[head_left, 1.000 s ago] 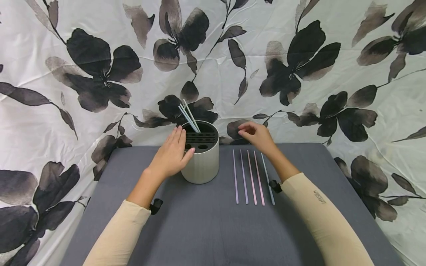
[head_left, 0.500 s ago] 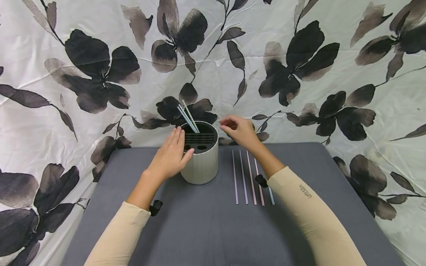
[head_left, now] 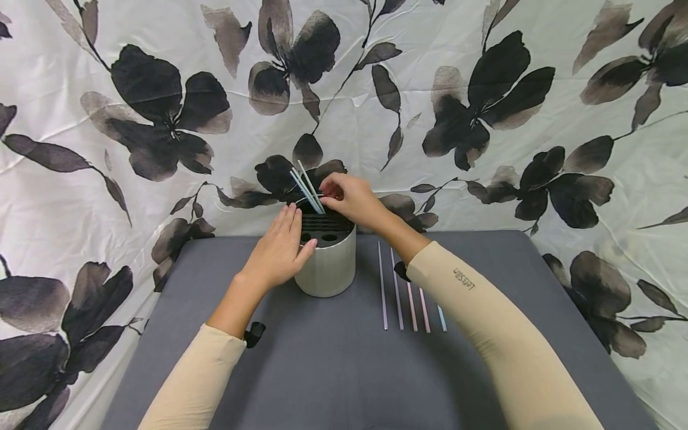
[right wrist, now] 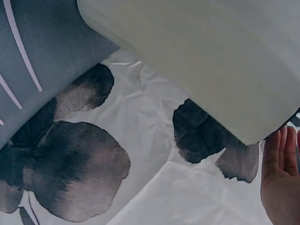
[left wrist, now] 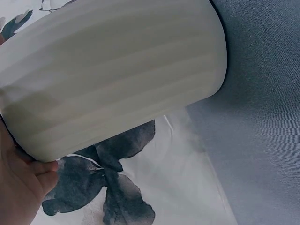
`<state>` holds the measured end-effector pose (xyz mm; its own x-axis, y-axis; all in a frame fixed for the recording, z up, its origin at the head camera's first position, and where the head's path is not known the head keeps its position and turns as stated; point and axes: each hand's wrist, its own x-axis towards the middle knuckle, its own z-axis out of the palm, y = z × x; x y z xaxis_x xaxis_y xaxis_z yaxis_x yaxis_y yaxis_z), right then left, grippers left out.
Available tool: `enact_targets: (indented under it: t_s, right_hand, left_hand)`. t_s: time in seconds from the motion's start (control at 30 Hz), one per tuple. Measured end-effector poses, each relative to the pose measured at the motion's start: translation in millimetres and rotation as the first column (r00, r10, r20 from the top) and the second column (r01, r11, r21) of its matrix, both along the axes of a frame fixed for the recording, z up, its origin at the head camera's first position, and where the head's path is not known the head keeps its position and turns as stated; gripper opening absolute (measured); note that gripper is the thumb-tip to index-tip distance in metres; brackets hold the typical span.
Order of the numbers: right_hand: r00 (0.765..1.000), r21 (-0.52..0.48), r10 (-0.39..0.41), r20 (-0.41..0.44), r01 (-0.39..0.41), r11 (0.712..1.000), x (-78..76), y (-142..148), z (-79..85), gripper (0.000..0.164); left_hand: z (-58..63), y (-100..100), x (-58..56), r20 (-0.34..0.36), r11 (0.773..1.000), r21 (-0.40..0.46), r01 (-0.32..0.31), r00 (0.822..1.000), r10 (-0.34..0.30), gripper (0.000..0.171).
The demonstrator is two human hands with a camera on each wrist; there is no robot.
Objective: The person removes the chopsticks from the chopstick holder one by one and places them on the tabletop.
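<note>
A round, off-white utensil holder point(head_left: 325, 272) with a black slotted and holed top stands at the table's back. Several pale blue and greenish thin straws point(head_left: 306, 188) lean out of its rear opening. My left hand point(head_left: 274, 248) rests against the holder's left side and rim, fingers straight and thumb toward the front. In the left wrist view the holder's ribbed side fills most of the picture. My right hand point(head_left: 352, 200) is over the holder's rear right rim, fingers bent and fingertips right at the leaning straws. I cannot tell whether it pinches one.
Several purple, pink and blue straws point(head_left: 383, 292) lie roughly side by side on the grey table point(head_left: 333, 370), right of the holder and partly under my right forearm. A floral curtain point(head_left: 376, 119) hangs behind the table's back edge.
My right hand has moved left from above the laid-out straws to the leaning straws in the holder. My left hand stays at the holder, and the straws have not visibly moved.
</note>
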<state>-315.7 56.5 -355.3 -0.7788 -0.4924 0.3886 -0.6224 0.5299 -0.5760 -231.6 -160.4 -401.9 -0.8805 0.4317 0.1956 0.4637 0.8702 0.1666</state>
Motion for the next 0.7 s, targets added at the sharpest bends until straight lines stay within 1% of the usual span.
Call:
enact_targets:
  t_s: [0.17, 0.3, 0.47, 0.6, 0.7]
  right_hand:
    - [1.0, 0.032, -0.025, -0.016, 0.025, 0.999, -3.8, -16, -1.5, 0.025]
    - [0.997, 0.055, -0.067, -0.05, 0.069, 0.996, -4.6, -25, -3.7, 0.024]
    - [0.99, 0.065, -0.118, -0.08, 0.123, 0.99, -5.2, -33, -7.8, 0.028]
    - [0.987, 0.067, -0.14, -0.082, 0.145, 0.987, -6.3, -37, -12.0, 0.029]
    - [0.986, 0.061, -0.145, -0.078, 0.15, 0.987, -7.3, -38, -14.1, 0.026]
  left_hand:
    - [1.7, 1, 2.6, 0.009, 1.0, -0.008, -0.008, 1.0, 0.008, 0.081]
    - [2.0, 2, 4.5, 0.011, 1.0, -0.018, -0.005, 1.0, 0.005, 0.081]
    - [1.2, 4, 7.0, 0.0, 1.0, -0.015, -0.008, 1.0, 0.008, 0.08]
    - [-0.2, 5, 8.5, -0.003, 1.0, -0.013, -0.009, 1.0, 0.009, 0.08]
    - [-1.5, 6, 9.1, -0.001, 1.0, -0.017, -0.012, 1.0, 0.012, 0.081]
